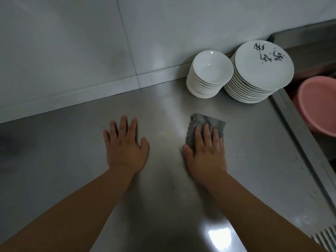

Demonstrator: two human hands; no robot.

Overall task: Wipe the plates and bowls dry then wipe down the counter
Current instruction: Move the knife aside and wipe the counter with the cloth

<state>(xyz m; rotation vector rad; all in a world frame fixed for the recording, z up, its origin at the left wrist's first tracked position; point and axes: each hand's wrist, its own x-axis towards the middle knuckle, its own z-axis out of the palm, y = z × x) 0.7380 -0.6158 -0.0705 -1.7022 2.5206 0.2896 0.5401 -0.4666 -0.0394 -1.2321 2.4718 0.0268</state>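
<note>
My right hand [206,151] lies flat with straight fingers on a grey cloth [197,124] and presses it onto the steel counter [72,151]. My left hand [125,144] rests palm down on the bare counter, fingers spread, to the left of the cloth. At the back right, against the wall, stands a stack of white bowls [209,75]. Beside it on the right is a taller stack of white plates [260,70]; the top plate has dark brush lettering.
A white tiled wall [72,51] borders the counter at the back. On the right, a raised steel rim [298,135] separates the counter from a sink holding a pink basin [318,104]. Water drops lie near that rim.
</note>
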